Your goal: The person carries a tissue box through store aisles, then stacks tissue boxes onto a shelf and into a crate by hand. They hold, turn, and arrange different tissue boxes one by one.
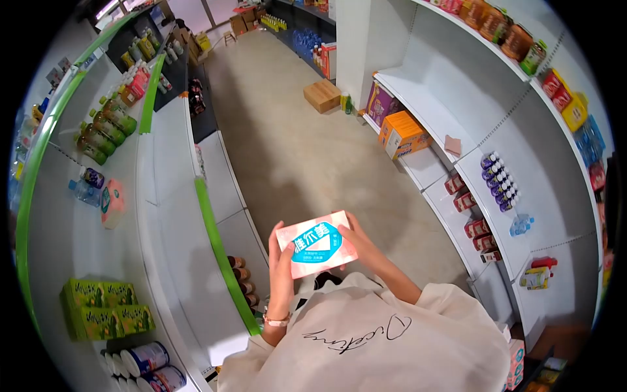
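Note:
A pink pack of tissues (305, 264) with a blue label and white lettering is held up in front of my chest, its printed face toward me. My left hand (280, 260) is wrapped round its left side, the thumb resting on the front. On the other side, my right hand (356, 240) grips the right edge with its thumb over the face. The fingers behind the pack are mostly hidden. A similar pink pack (112, 204) stands on the left shelf beside a clear bottle (85, 193).
White shelves (176, 261) with green edging run along my left, holding green drink boxes (108, 307) and tins (145, 358). On the right shelves are small purple bottles (499, 181) and an orange box (403, 132). A cardboard box (322, 96) sits on the aisle floor (281, 150) ahead.

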Tool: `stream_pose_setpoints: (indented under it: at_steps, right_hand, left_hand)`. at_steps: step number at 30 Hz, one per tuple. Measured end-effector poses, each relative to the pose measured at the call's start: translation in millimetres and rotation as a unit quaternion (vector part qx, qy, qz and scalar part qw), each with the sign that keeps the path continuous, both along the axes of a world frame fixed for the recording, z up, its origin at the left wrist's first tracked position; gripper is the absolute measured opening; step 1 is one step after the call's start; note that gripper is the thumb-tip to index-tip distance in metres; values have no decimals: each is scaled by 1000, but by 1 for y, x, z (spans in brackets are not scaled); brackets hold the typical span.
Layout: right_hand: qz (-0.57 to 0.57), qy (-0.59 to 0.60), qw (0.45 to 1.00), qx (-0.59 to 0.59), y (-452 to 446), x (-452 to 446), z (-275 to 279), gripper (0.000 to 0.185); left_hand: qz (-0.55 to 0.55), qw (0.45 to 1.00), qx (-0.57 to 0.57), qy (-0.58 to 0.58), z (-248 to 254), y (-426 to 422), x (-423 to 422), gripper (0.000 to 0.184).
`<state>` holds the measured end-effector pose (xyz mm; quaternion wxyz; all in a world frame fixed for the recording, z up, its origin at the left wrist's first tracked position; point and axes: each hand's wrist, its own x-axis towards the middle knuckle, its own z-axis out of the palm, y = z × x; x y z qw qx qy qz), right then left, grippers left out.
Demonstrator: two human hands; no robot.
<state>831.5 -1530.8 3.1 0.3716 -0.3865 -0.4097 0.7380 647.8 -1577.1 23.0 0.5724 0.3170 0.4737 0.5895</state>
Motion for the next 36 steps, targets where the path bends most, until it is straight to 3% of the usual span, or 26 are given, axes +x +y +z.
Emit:
stream_pose_setpoints:
  at_steps: [4, 10, 13, 17, 21, 24, 28, 33, 36]
  right_hand:
    - [-11, -6, 1000, 0, 54, -9, -8, 59]
    - [-38, -33, 993, -108, 136, -5, -48, 64]
    - [-28, -29, 992, -116, 207, -4, -60, 64]
    - [-39, -37, 994, -91, 325, -9, -32, 63]
    - [-78, 22, 996, 39, 434, -25, -30, 60]
    - [-14, 31, 999, -4, 490, -33, 6, 56]
    - [1, 15, 1000, 5, 545, -52, -22, 53]
    - [79, -38, 990, -110, 607, -82, -29, 62]
    - [51, -36, 995, -83, 651, -118, -52, 66]
  left_hand:
    - [-13, 999, -22, 19, -3, 60, -11, 52]
    - [-41, 997, -70, -8, -67, 147, -15, 50]
    - [-20, 990, -74, -116, -81, 214, -10, 50]
    - [-39, 998, -47, 5, -52, 335, -17, 51]
    - [-34, 998, 2, 52, -7, 441, -26, 50]
    - [-19, 999, -1, 38, 8, 493, -36, 49]
    - [40, 998, -25, 33, -19, 533, -49, 49]
    - [66, 994, -90, -18, -50, 582, -80, 48]
    - [70, 991, -111, -26, -59, 628, -112, 48]
